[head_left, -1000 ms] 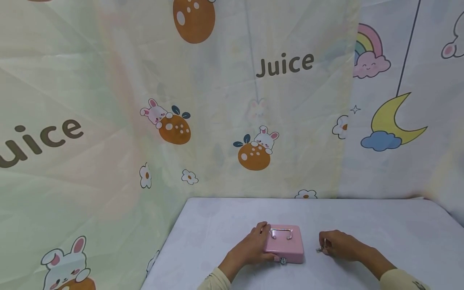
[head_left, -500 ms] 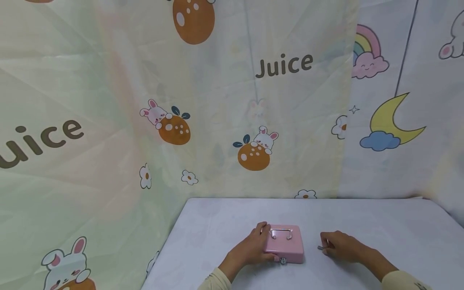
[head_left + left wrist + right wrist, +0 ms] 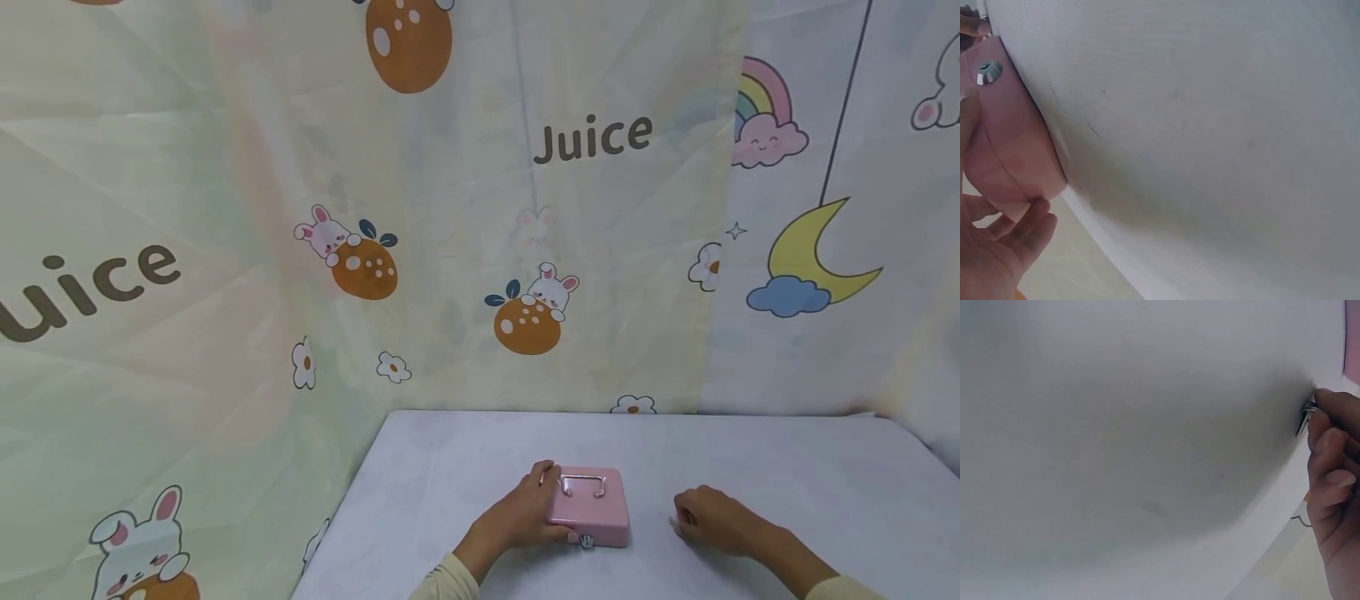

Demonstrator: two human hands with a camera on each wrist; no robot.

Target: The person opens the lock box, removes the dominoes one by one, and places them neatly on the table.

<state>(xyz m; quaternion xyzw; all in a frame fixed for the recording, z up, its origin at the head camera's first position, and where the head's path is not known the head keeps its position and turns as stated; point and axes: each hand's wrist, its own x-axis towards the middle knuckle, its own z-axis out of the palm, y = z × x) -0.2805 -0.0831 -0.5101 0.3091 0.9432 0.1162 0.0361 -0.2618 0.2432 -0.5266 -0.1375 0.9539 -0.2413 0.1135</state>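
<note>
A small pink cash box (image 3: 590, 508) with a metal handle (image 3: 582, 478) on its lid rests shut on the white table. My left hand (image 3: 520, 510) grips its left side, thumb at the front near the round silver lock (image 3: 587, 542). In the left wrist view the keyhole of the lock (image 3: 988, 73) faces out with nothing in it. To the right of the box, my right hand (image 3: 716, 520) is low over the table, apart from the box. In the right wrist view its thumb and fingers pinch small metal keys (image 3: 1305, 417), mostly covered by the fingertips.
The white tabletop (image 3: 465, 446) spreads around the box and both hands. Printed curtains (image 3: 450, 250) with bunnies, fruit and a moon hang behind the table's far edge and along the left side.
My right hand has drawn slightly to the right, away from the box. The keys stuck out of its fingers in the earlier head views and are now hidden there. My left hand keeps still.
</note>
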